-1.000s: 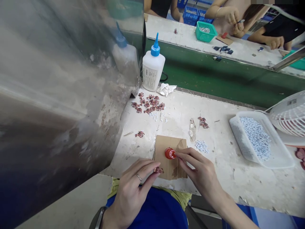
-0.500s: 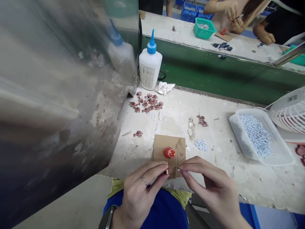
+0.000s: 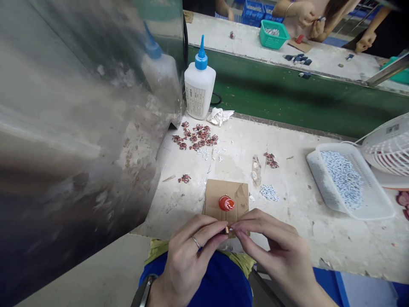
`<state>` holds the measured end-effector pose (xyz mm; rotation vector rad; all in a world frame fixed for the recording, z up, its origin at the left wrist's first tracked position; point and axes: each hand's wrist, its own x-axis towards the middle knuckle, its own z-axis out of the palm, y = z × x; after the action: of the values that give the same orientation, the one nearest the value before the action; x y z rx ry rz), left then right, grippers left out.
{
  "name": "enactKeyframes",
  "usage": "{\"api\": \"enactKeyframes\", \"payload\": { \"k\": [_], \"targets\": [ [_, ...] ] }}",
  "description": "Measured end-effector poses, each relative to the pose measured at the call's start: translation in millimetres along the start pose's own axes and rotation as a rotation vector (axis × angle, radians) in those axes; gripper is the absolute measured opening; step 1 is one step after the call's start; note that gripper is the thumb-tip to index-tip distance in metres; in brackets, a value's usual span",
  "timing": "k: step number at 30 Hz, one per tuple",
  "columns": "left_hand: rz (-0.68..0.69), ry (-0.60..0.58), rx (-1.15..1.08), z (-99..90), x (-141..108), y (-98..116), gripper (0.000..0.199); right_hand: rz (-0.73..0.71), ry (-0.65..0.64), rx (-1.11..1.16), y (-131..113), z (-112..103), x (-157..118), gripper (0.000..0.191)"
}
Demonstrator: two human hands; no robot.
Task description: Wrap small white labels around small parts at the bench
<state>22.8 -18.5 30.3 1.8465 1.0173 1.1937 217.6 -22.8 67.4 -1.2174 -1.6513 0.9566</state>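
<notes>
Between the thumb and fingers of my left hand (image 3: 194, 247) is a small brown and orange piece (image 3: 227, 230), mostly covered by the fingertips. My right hand (image 3: 275, 247) pinches a tiny white piece (image 3: 231, 229) right beside it; whether the two touch I cannot tell. Both hands are over the near edge of a cardboard square (image 3: 212, 207). On the cardboard, just beyond my fingertips, sits a small red cap-like cup (image 3: 226, 203) with a glossy wet look. A single brown figure-like piece (image 3: 184, 178) lies left of the cardboard, and a little pile of white bits (image 3: 269, 192) lies to its right.
A white glue bottle (image 3: 200, 81) with a blue nozzle stands behind several brown pieces (image 3: 201, 136). A white basket (image 3: 348, 183) of tiny pieces and a fan (image 3: 390, 145) are at right. A metal panel (image 3: 96, 128) borders the left. Co-workers' hands (image 3: 306, 17) work across the green divider.
My right hand has moved left, bringing the white piece up against or close beside the brown and orange piece. My left hand stays nearly in place.
</notes>
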Motion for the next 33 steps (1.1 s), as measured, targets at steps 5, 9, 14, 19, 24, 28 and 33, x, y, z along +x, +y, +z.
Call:
{"api": "enactKeyframes", "payload": {
  "k": [5, 9, 14, 19, 24, 28, 33],
  "targets": [
    [-0.002, 0.016, -0.003, 2.1, 2, 0, 0.022, -0.129, -0.061, -0.167, 0, -2, -4, 0.035],
    [0.008, -0.003, -0.031, 1.6, 8, 2, 0.02, -0.24, -0.098, -0.279, 1, -8, -5, 0.03],
    [-0.023, -0.036, -0.055, -2.5, 15, 8, 0.018, -0.124, -0.054, -0.101, 1, -13, -2, 0.032],
    [-0.041, -0.023, -0.015, -2.8, 18, 11, 0.02, -0.002, -0.07, 0.008, -1, -8, 0, 0.033],
    [-0.013, -0.009, 0.098, -6.0, 16, 8, 0.04, 0.069, -0.066, -0.134, 16, -23, 9, 0.013],
    [-0.057, 0.051, 0.189, -21.3, 4, 2, 0.033, 0.179, 0.208, -0.425, 74, -70, 24, 0.017],
    [-0.104, 0.124, 0.234, -37.0, -21, 5, 0.026, 0.2, 0.333, -0.606, 147, -107, 46, 0.028]
  ]
}}
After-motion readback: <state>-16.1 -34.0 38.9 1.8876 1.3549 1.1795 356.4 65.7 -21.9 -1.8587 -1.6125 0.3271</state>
